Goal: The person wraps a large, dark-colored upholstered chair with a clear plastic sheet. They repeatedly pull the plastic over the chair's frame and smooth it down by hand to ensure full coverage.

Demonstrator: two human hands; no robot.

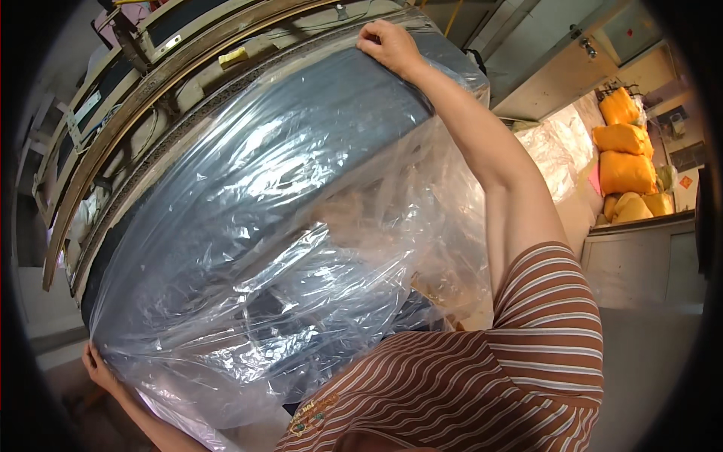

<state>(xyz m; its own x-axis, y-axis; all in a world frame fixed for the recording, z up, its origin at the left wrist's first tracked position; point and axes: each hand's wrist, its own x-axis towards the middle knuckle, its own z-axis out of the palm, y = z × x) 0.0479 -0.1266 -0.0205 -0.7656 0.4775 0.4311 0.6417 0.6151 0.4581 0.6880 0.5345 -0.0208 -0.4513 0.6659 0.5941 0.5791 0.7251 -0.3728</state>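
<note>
A large clear plastic sheet (320, 192) lies over a dark, flat work surface (354, 94), wrinkled and shiny under the light. Its near part hangs over the front edge toward my body. At the far left, my left hand (96, 367) is closed on the sheet's corner, with the plastic gathered into folds that fan out from the fingers. My right hand (390, 50) reaches to the far right end, fingers curled and closed on the sheet near its back edge. The plastic stretches between both hands.
Behind the surface runs a long machine beam with rails (139, 102), which carries a small yellow piece (233, 57). A metal door (561, 83) with a knob stands at the right. Beyond it, orange bundles (627, 173) are stacked beside crumpled plastic (557, 147).
</note>
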